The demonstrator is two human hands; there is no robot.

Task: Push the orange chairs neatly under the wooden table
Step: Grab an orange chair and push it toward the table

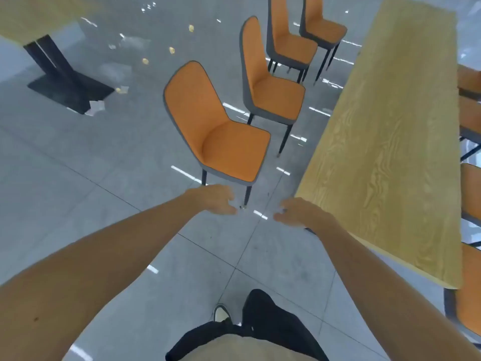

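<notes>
At the far left a second worktop (28,19) shows only its pale corner, standing on a black pedestal base (65,84), with scraps of paper (95,107) and small yellow crumbs (145,61) scattered over the grey tiled floor (78,178) around it. Nearer, the left hand (216,199) reaches forward over the floor, its grip loosely spread with the fingers curled a little, holding nothing, just below the front edge of the nearest orange chair (221,131). That chair stands out on the floor, apart from the wooden worktop (390,126), its seat turned toward it. Beyond it a second orange chair (270,82) stands the same way, and further still a third (289,40) and a fourth (322,24) follow in a loose row, all pulled clear of the worktop's left edge. The right hand (299,212) hovers near the near left corner of the wooden worktop, its grip also loosely spread and empty; whether it touches the corner I cannot tell. At the bottom, black trousers (273,321) and one shoe (221,312) show above the tiles. Along the right edge, more orange chairs (471,194) sit close against the far side of the worktop, only partly visible.
</notes>
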